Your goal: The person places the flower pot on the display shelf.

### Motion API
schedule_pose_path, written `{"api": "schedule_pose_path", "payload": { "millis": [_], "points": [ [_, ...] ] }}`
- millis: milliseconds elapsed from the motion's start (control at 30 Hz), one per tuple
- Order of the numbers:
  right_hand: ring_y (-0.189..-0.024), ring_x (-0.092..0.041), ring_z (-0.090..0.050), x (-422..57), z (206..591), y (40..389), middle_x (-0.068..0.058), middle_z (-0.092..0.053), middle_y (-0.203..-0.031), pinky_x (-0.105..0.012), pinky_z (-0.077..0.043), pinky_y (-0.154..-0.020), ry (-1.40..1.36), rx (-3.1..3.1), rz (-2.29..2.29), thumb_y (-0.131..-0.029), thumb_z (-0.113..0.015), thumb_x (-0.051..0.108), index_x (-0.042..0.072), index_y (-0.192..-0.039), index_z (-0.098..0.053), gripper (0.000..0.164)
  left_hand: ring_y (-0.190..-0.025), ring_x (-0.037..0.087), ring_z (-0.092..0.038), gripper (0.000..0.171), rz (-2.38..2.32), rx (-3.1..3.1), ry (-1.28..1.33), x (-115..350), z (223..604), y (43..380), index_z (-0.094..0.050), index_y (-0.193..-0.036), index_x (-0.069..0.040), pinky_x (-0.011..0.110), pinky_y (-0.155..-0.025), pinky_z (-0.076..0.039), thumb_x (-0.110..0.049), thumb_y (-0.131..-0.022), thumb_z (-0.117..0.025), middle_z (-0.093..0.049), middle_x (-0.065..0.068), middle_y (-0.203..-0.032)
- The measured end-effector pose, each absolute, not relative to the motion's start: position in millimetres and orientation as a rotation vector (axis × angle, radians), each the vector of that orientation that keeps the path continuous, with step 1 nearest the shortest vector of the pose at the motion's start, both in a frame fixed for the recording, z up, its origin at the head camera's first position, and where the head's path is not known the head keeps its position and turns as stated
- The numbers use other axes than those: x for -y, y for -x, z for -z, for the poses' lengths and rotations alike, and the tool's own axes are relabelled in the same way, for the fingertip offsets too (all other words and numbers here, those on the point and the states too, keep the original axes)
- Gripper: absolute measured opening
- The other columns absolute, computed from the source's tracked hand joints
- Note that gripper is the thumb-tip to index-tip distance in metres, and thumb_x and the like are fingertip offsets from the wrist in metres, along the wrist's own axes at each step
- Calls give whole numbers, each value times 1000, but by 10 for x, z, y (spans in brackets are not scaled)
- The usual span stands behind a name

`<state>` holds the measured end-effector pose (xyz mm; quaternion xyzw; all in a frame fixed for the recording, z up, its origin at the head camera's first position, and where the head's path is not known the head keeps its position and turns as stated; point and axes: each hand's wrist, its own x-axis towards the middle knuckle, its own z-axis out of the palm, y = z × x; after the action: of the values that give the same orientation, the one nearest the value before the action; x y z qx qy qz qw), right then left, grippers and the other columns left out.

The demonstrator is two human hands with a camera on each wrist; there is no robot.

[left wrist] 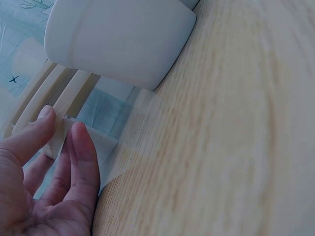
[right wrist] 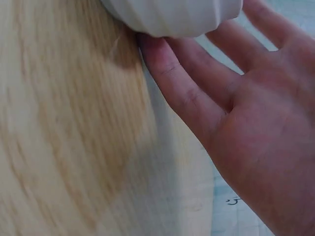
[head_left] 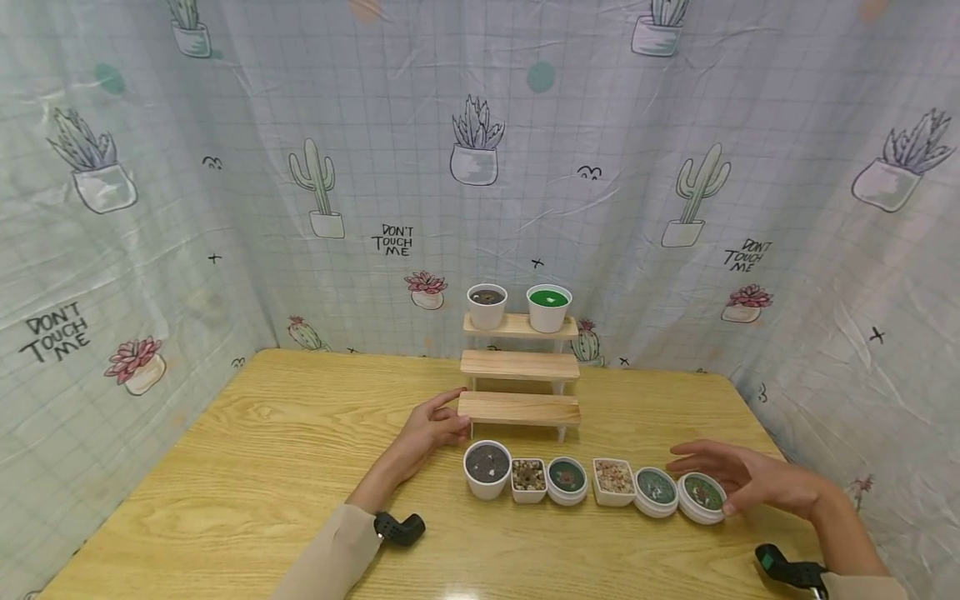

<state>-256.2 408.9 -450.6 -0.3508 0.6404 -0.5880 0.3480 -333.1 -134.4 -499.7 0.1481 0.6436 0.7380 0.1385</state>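
My left hand (head_left: 427,429) is at the left end of a three-tier wooden display stand (head_left: 519,408); thumb and curled fingers hold the end of its lowest board, as the left wrist view shows. My right hand (head_left: 757,477) spreads round the rightmost white pot (head_left: 703,498), with its thumb at the pot's near side. In the right wrist view, fairly straight fingers (right wrist: 189,98) touch that ribbed pot (right wrist: 172,17). The pot has a round top with green filling and stands on the table.
Left of it, a row holds a round pot (head_left: 656,492), a square pot with pebbles (head_left: 613,482), another round pot (head_left: 567,481), a small square pot (head_left: 528,481) and a taller pot (head_left: 487,470). Two cups, brown-filled (head_left: 487,308) and green-filled (head_left: 549,310), stand on the top tier.
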Motion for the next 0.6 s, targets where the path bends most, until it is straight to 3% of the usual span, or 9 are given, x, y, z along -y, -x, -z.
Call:
{"api": "schedule_pose_path", "payload": {
  "millis": [167, 400, 600],
  "points": [
    [-149, -14, -43, -4096, 4557, 2571, -23, -38, -163, -21, -42, -113, 955, -1658, 1532, -96, -58, -14, -9, -159, -17, 76, -89, 12, -71, 72, -2128, -1865, -432, 1345, 4992, 3338, -33, -161, -10, 26, -81, -63, -9, -99, -69, -72, 2, -97],
    [-145, -6, -45, -4095, 4562, 2578, -7, -45, -162, -15, -38, -114, 843, -1728, 1486, -94, -58, -16, -12, -156, -27, 70, -88, 12, -71, 72, -2128, -1874, -424, 1343, 4995, 3337, -34, -161, -10, 26, -80, -62, -9, -98, -70, -72, 2, -97],
    [-146, -5, -45, -4102, 4558, 2588, -12, -45, -161, -19, -43, -111, 882, -1698, 1495, -95, -56, -15, -12, -156, -26, 68, -88, 12, -71, 72, -2127, -1872, -424, 1338, 4996, 3334, -33, -161, -10, 26, -81, -63, -8, -98, -69, -71, 2, -97]
  ]
}}
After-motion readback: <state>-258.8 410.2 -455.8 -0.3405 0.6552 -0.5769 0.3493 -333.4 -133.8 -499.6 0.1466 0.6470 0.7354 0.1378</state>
